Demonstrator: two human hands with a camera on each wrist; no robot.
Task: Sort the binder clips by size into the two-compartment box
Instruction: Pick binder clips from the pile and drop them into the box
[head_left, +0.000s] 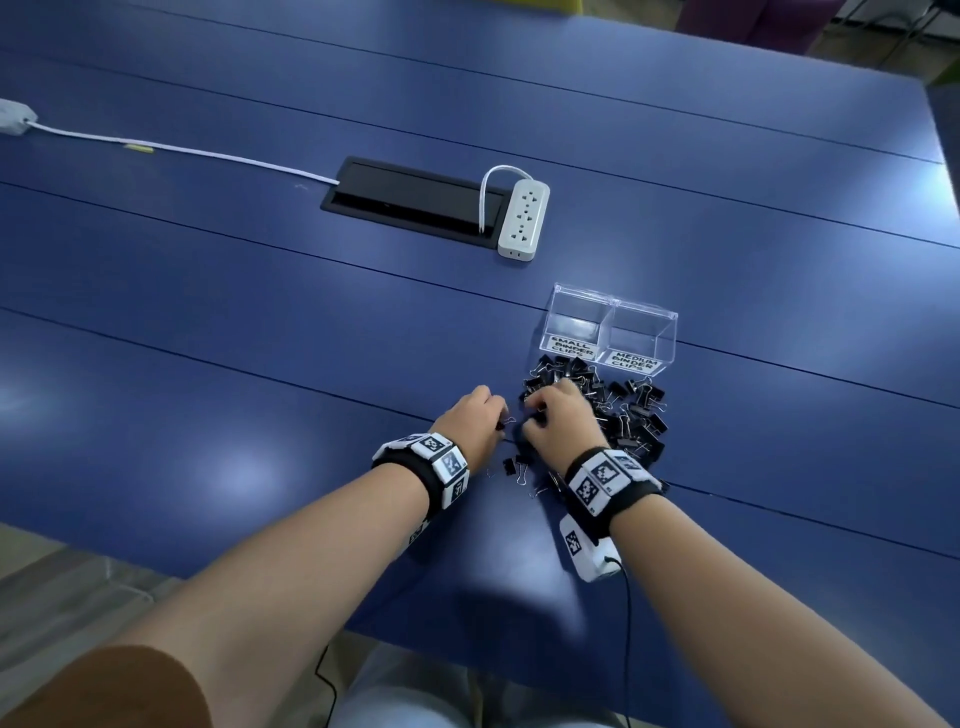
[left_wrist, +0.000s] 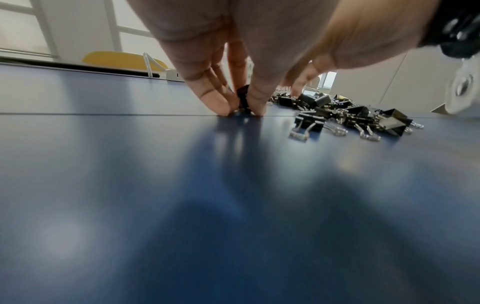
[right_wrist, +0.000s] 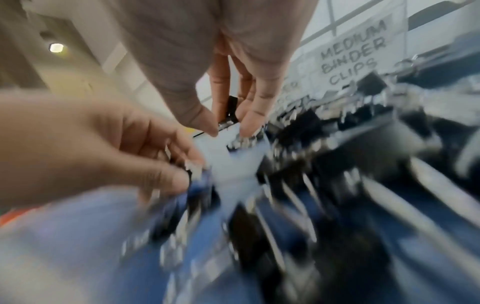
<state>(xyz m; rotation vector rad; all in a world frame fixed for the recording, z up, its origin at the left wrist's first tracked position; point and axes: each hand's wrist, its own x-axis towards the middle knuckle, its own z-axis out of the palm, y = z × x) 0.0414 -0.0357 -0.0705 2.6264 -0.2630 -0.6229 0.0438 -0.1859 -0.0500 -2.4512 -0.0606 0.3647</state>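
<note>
On the blue worktop (head_left: 260, 338), a clear two-compartment box (head_left: 613, 325) stood toward the right side, its near faces labelled "SMALL BINDER CLIPS" on the left compartment (head_left: 576, 322) and "MEDIUM BINDER CLIPS" on the right compartment (head_left: 644, 332); no clips showed inside either one. A heap of black binder clips (head_left: 618, 410) lay just in front of the box, reaching back toward the near edge of the worktop, with a few loose clips (head_left: 514, 467) scattered at its left fringe. Both hands worked side by side at the heap's left margin. The left hand (head_left: 475, 421) stood with its fingertips (left_wrist: 221, 107) down on the worktop, thumb and fingers pinching one small black clip (left_wrist: 243, 99) that rested on the surface. The right hand (head_left: 558, 421) hung over the heap's left part with its fingers curled downward; the right wrist view, badly blurred, showed a small black clip (right_wrist: 232, 109) caught between thumb and fingers, though how firmly was hard to judge. Farther back, near the middle of the worktop, a white power strip (head_left: 523, 218) lay beside a black cable hatch (head_left: 410, 200), and a white cable (head_left: 182, 150) ran from the hatch off toward the left edge.
</note>
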